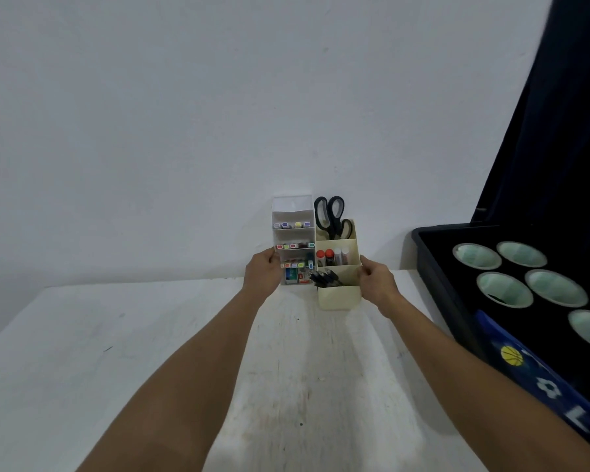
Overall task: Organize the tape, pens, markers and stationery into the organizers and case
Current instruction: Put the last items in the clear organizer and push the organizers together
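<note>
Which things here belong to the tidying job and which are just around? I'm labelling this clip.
Job:
white organizer with markers, left hand on its side
cream organizer with scissors and pens, right hand on its side
black case holding tape rolls

Around:
white table
wall

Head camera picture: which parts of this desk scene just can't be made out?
- Left hand fingertips: hidden behind the white organizer.
- Small items on its bottom shelf: too small and blurred to identify.
- Black case: cut off by the right edge; contents beyond the tape rolls unseen.
- Scissors blades: sunk inside the cream organizer.
</note>
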### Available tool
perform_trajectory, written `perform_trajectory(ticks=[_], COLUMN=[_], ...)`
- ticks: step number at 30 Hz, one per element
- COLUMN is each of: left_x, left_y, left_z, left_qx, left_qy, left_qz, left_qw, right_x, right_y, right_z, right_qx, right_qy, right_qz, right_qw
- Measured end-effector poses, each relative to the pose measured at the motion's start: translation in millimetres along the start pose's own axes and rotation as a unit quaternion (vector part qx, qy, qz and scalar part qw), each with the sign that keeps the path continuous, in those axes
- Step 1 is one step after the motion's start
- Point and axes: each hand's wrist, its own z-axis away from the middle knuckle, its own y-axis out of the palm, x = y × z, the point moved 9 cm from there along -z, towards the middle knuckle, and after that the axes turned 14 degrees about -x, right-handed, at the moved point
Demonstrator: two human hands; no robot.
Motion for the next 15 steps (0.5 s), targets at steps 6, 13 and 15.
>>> perform_trajectory(ticks=[6,13,15], left_x=[-11.7,-50.0,-78.5], left_y=[2.3,-13.6,4.1], left_z=[8.1,64.2,90.9], left_qx=[0.1,-0.08,-0.076], left_qy=[-0.015,0.017,0.056], left_qz=[-0.088,-0.058,-0.024], left_qw=[0.991,0.995,0.995], right_x=[-3.2,27.7,33.7], right_y=[1.8,-31.1,-58.4], right_z=[2.0,36.3,48.2], right_qx=[0.046,0.013,-0.018], right_qy=[0.039,-0.064,-0.107], right_qz=[0.004,0.07,0.072], right_qw=[0.998,0.995,0.992])
